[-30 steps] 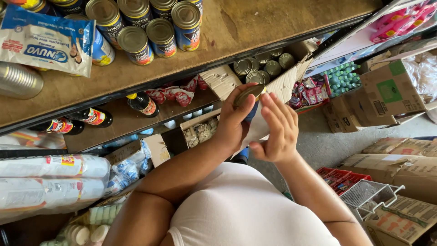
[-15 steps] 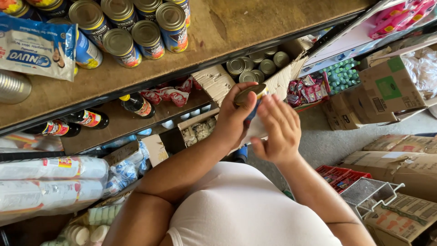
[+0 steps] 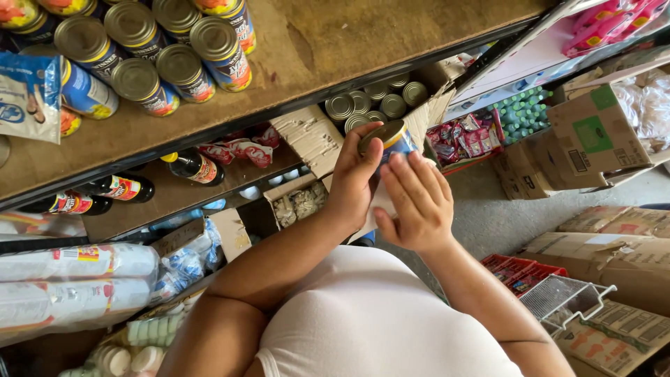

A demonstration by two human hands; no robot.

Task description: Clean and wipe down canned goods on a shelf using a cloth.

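Note:
I hold a small tin can (image 3: 388, 139) with a blue label and a gold lid in front of my chest. My left hand (image 3: 354, 178) grips its side, thumb near the lid. My right hand (image 3: 412, 202) rests flat against the can's other side, fingers together and pointing up. Just behind the can stands an open cardboard box (image 3: 315, 139) with several more gold-lidded cans (image 3: 370, 101) on a lower shelf. On the wooden top shelf (image 3: 335, 42) several larger cans (image 3: 164, 52) stand in a group at the upper left.
Dark bottles (image 3: 192, 166) and red sachets (image 3: 237, 150) lie on the middle shelf. Stacked white cups in plastic (image 3: 70, 279) sit at the lower left. Cardboard boxes (image 3: 593, 136), a red crate (image 3: 520, 269) and a wire basket (image 3: 562, 297) crowd the floor at the right.
Both hands have lifted the can a little higher and nearer the box of cans. The view has shifted slightly, so the top-shelf cans sit further to the upper left.

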